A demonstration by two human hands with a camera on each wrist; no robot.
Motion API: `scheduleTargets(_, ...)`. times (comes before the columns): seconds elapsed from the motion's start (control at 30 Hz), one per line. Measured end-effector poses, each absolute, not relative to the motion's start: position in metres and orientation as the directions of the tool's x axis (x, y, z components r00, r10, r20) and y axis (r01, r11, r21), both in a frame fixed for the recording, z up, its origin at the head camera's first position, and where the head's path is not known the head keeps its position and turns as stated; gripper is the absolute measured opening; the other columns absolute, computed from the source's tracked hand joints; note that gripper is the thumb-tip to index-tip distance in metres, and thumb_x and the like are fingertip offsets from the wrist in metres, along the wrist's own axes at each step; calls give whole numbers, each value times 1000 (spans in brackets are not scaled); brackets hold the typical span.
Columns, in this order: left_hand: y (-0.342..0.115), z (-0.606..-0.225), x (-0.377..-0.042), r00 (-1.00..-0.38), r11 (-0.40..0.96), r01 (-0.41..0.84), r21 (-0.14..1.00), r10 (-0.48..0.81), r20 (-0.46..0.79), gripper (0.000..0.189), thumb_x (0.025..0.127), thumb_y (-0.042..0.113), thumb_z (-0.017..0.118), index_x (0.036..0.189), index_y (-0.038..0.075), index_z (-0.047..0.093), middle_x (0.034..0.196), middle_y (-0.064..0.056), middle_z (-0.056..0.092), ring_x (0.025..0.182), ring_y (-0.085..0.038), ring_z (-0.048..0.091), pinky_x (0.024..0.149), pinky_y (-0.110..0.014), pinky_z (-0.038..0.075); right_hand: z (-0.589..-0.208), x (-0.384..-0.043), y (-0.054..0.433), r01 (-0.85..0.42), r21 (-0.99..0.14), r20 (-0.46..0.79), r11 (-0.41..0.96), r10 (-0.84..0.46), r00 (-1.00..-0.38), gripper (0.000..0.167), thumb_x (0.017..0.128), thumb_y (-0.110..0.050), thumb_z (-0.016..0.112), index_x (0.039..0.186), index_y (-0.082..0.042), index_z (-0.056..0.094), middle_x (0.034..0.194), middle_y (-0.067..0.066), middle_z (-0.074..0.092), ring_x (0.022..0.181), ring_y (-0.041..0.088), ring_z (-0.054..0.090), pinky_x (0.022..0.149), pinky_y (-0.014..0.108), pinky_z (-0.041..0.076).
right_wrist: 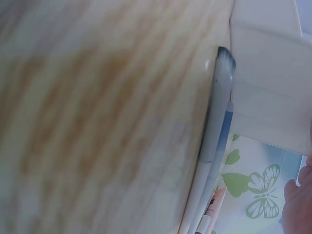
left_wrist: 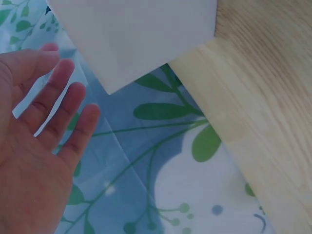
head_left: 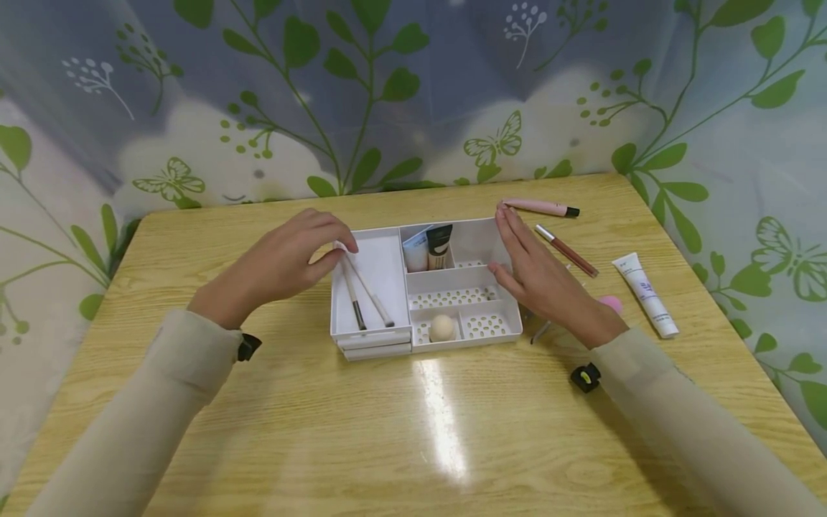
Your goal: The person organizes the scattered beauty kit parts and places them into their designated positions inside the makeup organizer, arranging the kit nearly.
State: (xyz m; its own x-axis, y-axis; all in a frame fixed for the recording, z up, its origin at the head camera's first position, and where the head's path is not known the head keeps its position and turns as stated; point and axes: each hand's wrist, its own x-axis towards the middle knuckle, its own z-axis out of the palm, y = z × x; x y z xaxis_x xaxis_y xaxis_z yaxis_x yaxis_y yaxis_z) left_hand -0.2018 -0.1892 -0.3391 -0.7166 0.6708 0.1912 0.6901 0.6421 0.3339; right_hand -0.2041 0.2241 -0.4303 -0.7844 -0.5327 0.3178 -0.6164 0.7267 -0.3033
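So there's a white desk organizer (head_left: 474, 240) a bit beyond the middle of the surface (head_left: 310, 431), toward the far edge. Two pale makeup brushes (head_left: 352, 296) lie in its left tray, leaning on the far-left corner, darker ends toward the near edge.

Left hand (head_left: 274, 262) hovers at that corner, fingers loosely bent. In the left wrist view they're spread with nothing in them; can't tell whether the thumb or index brushes a handle. Right hand (head_left: 533, 273) lies along the organizer's right wall, fingers straight, not gripping anything.

Handling-wise, I'd guess the organizer is light, stiff, slightly slick plastic. Best hold is both outer side walls, low down; the loose stuff probably slides if it's tipped. Brushes should be featherlight and roll easily, so pinch mid-handle and leave the soft ends alone.

Also inside: a blue tube (head_left: 416, 251) and a black-capped tube (head_left: 438, 248) in the back compartment, plus a beige makeup sponge (head_left: 442, 328) up front, likely squishy. Toward the surface's far-right corner: a pink tube (head_left: 539, 207), a lip gloss (head_left: 571, 253) and, nearer the right edge, a white squeeze tube (head_left: 646, 296).
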Motion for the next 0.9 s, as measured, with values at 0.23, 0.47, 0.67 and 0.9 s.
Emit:
scheduleTargets(0.23,-197,-345,-201,-726,649,685,332,650,227,13,106,4,68,116,8,75,128,-10,74,131,-35,62,114,-54,50,-431,-205,225,-619,-290,330,729,-531,-780,83,112,-18,63,172,5,10,181,28,11,168,43,17,136,58,26)
scheduleTargets(0.47,-204,-353,-195,-777,701,629,337,585,234,21,106,15,72,127,9,75,141,-10,68,140,-34,58,119,-56,48,-431,-205,225,-628,-289,333,723,-539,-774,83,112,-17,62,172,5,9,181,27,10,169,41,15,135,58,26)
scheduleTargets(0.67,-210,-363,-192,-800,716,600,357,550,241,40,107,23,72,145,10,68,157,-11,59,148,-36,51,121,-61,45,-430,-204,224,-627,-288,332,724,-538,-775,83,112,-17,62,172,6,9,181,28,11,169,41,15,136,58,25)
scheduleTargets(0.9,-213,-375,-189,-826,732,551,400,546,138,64,112,33,64,169,11,43,176,-11,36,162,-38,35,131,-63,34,-430,-204,225,-627,-285,332,725,-539,-774,83,112,-17,62,172,6,9,181,27,10,169,43,16,136,58,26)
